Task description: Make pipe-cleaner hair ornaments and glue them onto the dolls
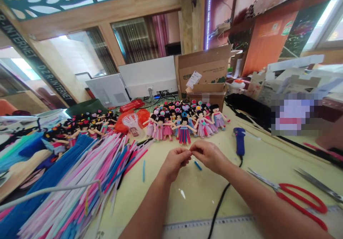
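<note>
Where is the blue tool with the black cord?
In the head view, the blue tool lies on the table to the right of the right hand, beyond the red-handled scissors.

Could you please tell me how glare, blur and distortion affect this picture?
Head view: bright patches of glare on the yellow tabletop near the forearms; washed-out windows at upper left; wide-angle stretching tilts the lettered beam; the hands look slightly soft, and a pixelated block hides something at right.

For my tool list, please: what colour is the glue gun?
The glue gun is dark blue; the head view shows it best.
</note>
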`<move>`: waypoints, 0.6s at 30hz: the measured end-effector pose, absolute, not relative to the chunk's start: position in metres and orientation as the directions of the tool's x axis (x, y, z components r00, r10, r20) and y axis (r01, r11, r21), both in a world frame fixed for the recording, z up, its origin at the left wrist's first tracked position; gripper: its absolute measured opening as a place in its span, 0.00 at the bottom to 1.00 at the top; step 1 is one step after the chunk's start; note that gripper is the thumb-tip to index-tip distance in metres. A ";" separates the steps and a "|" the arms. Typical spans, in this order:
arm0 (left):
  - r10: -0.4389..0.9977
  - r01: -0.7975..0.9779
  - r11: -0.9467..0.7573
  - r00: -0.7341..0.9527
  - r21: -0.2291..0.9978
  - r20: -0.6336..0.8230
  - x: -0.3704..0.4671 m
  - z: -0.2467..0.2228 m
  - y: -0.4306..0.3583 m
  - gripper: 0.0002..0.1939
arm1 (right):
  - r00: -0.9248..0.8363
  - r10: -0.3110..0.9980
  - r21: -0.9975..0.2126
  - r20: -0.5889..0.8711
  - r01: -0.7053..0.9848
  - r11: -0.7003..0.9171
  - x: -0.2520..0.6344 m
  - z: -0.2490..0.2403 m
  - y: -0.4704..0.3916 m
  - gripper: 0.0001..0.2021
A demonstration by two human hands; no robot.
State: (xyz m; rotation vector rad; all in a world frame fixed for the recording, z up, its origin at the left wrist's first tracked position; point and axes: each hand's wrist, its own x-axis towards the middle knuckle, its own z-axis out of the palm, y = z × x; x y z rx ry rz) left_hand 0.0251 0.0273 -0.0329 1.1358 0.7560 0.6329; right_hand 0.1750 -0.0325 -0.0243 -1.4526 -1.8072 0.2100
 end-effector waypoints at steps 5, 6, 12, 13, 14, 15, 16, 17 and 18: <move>0.789 -0.026 0.273 0.578 0.962 -0.208 0.027 -0.033 0.025 0.17 | -0.050 0.868 -0.552 0.494 0.753 0.358 0.178 -0.032 -0.035 0.06; 0.791 -0.020 0.269 0.575 0.963 -0.209 0.027 -0.033 0.025 0.17 | -0.049 0.866 -0.549 0.498 0.755 0.359 0.178 -0.032 -0.035 0.06; 0.802 0.023 0.249 0.556 0.968 -0.219 0.027 -0.031 0.025 0.16 | -0.047 0.861 -0.512 0.506 0.787 0.344 0.178 -0.033 -0.036 0.07; 0.806 0.027 0.242 0.551 0.970 -0.217 0.027 -0.030 0.025 0.16 | -0.045 0.860 -0.509 0.509 0.790 0.342 0.178 -0.032 -0.036 0.07; 0.810 0.029 0.236 0.547 0.971 -0.213 0.028 -0.030 0.024 0.15 | -0.042 0.859 -0.507 0.510 0.792 0.340 0.178 -0.032 -0.037 0.07; 0.814 0.027 0.229 0.543 0.973 -0.207 0.028 -0.030 0.024 0.15 | -0.040 0.859 -0.508 0.510 0.792 0.338 0.178 -0.031 -0.037 0.07; 0.820 0.022 0.223 0.537 0.975 -0.200 0.028 -0.030 0.024 0.16 | -0.037 0.859 -0.509 0.510 0.792 0.337 0.178 -0.031 -0.037 0.07; 0.826 0.015 0.218 0.530 0.976 -0.193 0.029 -0.030 0.023 0.16 | -0.034 0.859 -0.513 0.510 0.790 0.336 0.177 -0.031 -0.038 0.08; 0.831 0.005 0.217 0.523 0.976 -0.187 0.029 -0.030 0.023 0.16 | -0.029 0.859 -0.519 0.511 0.786 0.335 0.177 -0.030 -0.038 0.08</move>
